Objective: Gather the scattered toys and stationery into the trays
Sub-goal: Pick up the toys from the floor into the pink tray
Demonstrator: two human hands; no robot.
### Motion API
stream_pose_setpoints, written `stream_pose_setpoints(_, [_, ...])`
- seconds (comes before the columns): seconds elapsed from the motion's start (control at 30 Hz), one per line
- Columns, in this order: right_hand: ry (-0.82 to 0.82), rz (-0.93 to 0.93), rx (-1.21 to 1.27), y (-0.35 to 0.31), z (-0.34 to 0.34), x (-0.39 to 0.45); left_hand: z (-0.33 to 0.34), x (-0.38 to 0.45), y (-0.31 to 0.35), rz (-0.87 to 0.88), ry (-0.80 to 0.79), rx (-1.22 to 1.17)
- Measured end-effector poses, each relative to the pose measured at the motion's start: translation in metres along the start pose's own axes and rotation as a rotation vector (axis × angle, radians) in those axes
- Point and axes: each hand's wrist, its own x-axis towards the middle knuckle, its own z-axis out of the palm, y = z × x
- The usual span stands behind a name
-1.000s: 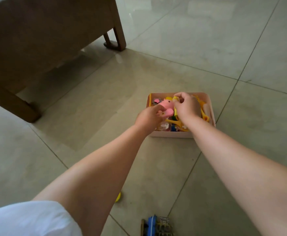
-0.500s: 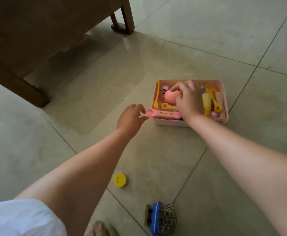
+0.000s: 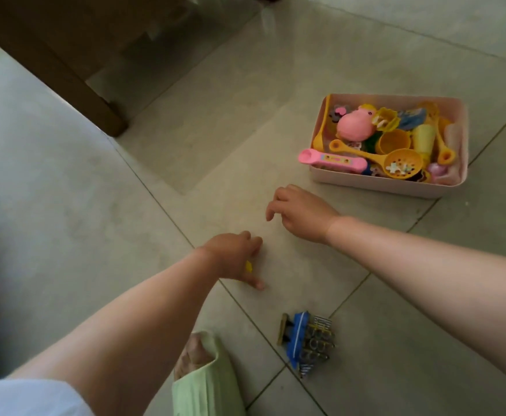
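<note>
At nine o'clock stands the wooden furniture leg [image 3: 107, 115], well clear of the work. Coming toward the middle, your left hand [image 3: 233, 256] is down at the floor [image 3: 65, 235], fingers curled round a small yellow piece [image 3: 248, 266]. Only a sliver of it shows under the knuckles, so you appear to be pinching it, though the grip itself is mostly hidden. It is low like this, I judge, because that piece lies flat on the tile and has to be picked off it. At six o'clock your foot in a green slipper [image 3: 206, 382] is planted beside the arm.

Just right of that, at five o'clock, the blue toy with metal springs [image 3: 305, 340] lies loose on the floor, not yet gathered. Your right hand [image 3: 299, 214] hovers between it and the tray, fingers loosely bent and holding nothing, probably free for the next pickup.

At two o'clock sits the pink tray [image 3: 365, 187], already crowded: a pink pig figure [image 3: 353, 124], a yellow cup [image 3: 394, 142], a yellow strainer spoon [image 3: 395, 163], and a pink stick [image 3: 329, 160] whose end pokes over the near left rim. Its overhang looks likely to snag or tip out.
</note>
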Motion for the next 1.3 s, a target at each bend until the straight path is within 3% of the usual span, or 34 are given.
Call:
stream_pose_setpoints(0.2, [-0.115, -0.011, -0.015, 0.003, 0.007, -0.013, 0.009, 0.006, -0.007, 0.071, 0.033, 0.025])
stream_pose_setpoints(0.47, [-0.276, -0.199, -0.017, -0.005, 0.006, -0.049, -0.009, 0.037, 0.015, 0.057, 0.276, -0.081])
stream_pose_setpoints(0.9, [-0.549, -0.370, 0.127, -0.037, 0.029, -0.076, -0.024, 0.048, 0.018, 0.033, 0.286, 0.001])
stream_pose_setpoints(1.1, [-0.530, -0.382, 0.129, -0.040, 0.041, -0.073, -0.029, 0.053, 0.021, 0.021, 0.283, 0.002])
stream_pose_setpoints(1.3, [-0.517, -0.256, 0.099, -0.026, 0.039, -0.072, -0.032, 0.058, 0.021, 0.020, 0.286, 0.005])
